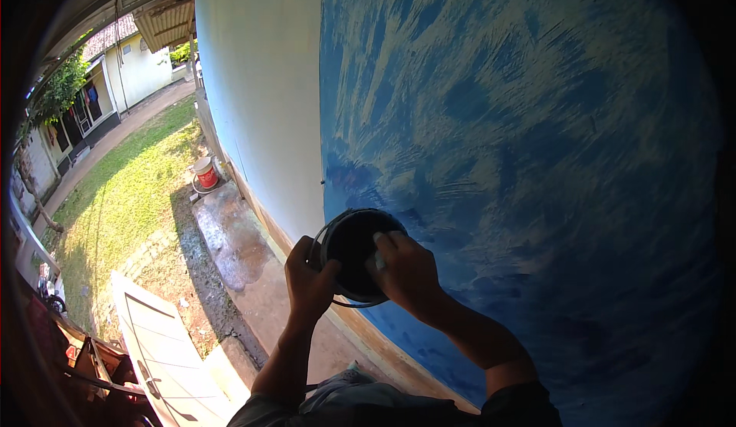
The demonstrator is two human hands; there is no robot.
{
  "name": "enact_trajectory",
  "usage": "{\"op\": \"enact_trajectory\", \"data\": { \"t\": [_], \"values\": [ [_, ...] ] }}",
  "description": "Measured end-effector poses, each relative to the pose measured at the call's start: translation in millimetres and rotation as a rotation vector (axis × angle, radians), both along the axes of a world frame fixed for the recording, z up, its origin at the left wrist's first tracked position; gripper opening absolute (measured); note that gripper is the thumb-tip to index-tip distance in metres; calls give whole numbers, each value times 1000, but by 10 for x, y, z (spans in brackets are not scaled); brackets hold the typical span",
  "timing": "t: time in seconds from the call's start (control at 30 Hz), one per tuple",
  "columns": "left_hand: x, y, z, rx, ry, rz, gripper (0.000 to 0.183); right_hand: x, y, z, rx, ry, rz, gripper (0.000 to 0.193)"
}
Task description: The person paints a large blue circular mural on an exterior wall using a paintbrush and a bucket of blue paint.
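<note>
A dark round bucket (pixel 354 244) is held up in front of the wall, its mouth facing me and its inside too dark to make out. My left hand (pixel 308 280) grips its left rim, fingers and thumb wrapped over the edge near the thin bail handle. Over the bucket's right side, my right hand (pixel 408 272) reaches into the mouth with bent fingers. Something small and pale (pixel 378 252) shows at those fingertips; its kind cannot be made out. Just beyond is the wall with streaky blue paint (pixel 491 136) over a pale ground.
Left of the blue part, the wall (pixel 261 82) is plain and pale. A red and white pail (pixel 205 172) stands on the concrete strip (pixel 230 235) along the wall's foot. A pale wooden door (pixel 172 350) is at lower left, with grass (pixel 146 166) and a house (pixel 134 74) farther off.
</note>
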State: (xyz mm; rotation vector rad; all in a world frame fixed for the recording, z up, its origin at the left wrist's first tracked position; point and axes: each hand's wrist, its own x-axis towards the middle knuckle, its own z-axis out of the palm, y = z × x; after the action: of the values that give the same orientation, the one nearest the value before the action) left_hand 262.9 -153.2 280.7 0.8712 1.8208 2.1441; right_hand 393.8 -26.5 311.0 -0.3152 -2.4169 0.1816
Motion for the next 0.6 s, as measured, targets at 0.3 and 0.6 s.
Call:
{"op": "enact_trajectory", "data": {
  "t": [0.3, 0.6],
  "values": [
    [-447, 133, 261, 35, 12, -89, 22, 193, 275, 1016, -350, -61, 173, 16],
    [-1036, 491, 793, 129, -98, -320, 17, -38, 338, 2140, -202, 74, 225, 19]
  ]
}}
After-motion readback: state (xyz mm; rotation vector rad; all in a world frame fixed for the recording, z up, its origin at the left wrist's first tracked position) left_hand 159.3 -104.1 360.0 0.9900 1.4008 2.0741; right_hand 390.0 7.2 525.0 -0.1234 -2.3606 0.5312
